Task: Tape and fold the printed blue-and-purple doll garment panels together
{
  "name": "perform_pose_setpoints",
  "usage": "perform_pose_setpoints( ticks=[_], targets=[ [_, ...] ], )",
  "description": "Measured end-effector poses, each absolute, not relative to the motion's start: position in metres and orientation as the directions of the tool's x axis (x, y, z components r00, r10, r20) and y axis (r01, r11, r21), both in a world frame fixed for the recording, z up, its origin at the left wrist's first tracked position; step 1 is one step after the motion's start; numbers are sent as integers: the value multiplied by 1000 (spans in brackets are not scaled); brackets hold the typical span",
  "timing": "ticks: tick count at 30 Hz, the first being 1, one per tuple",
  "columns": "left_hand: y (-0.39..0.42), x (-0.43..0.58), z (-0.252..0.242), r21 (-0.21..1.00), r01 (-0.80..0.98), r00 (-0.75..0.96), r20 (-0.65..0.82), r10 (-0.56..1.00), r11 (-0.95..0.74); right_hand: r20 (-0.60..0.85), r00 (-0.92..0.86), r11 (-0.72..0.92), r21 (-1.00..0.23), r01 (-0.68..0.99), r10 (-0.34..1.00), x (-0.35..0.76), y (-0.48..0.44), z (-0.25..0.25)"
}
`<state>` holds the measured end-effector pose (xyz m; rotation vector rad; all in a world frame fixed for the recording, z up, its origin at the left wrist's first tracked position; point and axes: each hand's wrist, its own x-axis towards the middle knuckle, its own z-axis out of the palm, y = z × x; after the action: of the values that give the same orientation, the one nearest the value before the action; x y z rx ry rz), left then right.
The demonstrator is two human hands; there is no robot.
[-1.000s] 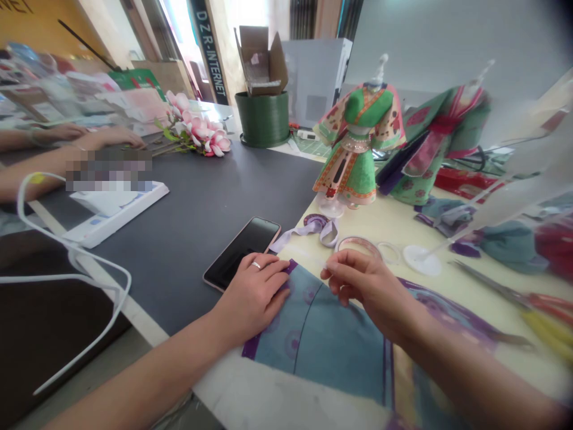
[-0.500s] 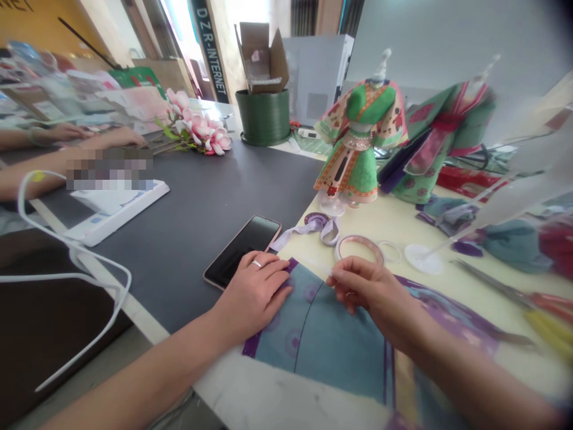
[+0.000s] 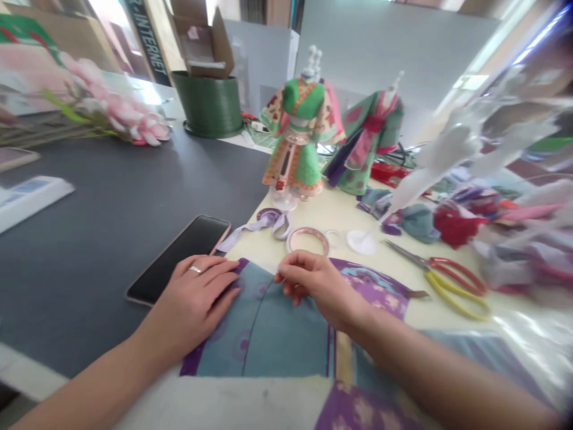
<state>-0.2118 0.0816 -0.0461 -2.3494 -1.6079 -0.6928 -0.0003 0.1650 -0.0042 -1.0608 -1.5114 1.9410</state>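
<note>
A teal piece of fabric [image 3: 286, 334] with purple borders and round purple motifs lies flat on the table. A thin dark line curves down through it. My left hand [image 3: 203, 295], a ring on one finger, rests flat on the fabric's left part with the fingers stretched out. Over the upper end of the dark line, my right hand [image 3: 311, 280] is closed in a pinch. What sits between its fingertips is too small or hidden to make out. Just beyond that hand lies a roll of tape [image 3: 308, 232]. A purple patterned fabric [image 3: 376, 286] shows to its right.
A phone [image 3: 179, 260] lies beyond my left hand. Scissors [image 3: 441, 278] with red and yellow handles are at right, near a white stand base [image 3: 360, 242] and cloth scraps [image 3: 456, 224]. Two dressed doll forms [image 3: 304, 134] stand behind, beside a green pot [image 3: 209, 104].
The view has swung to the right, bringing the scissors and cloth scraps more fully into sight. The other person's arms have left the picture. Both my hands keep about the same place on the fabric.
</note>
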Motion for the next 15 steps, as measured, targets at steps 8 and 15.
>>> perform_pose_setpoints(
  ticks=[8,15],
  targets=[
    [88,-219,-54,46,912,325,523,788,-407,-271,-605,-310,-950,42,748,6,168,1],
    [91,-219,-52,-41,906,364,581,728,-420,-243,-588,-289,-957,16,771,22,175,10]
  ],
)
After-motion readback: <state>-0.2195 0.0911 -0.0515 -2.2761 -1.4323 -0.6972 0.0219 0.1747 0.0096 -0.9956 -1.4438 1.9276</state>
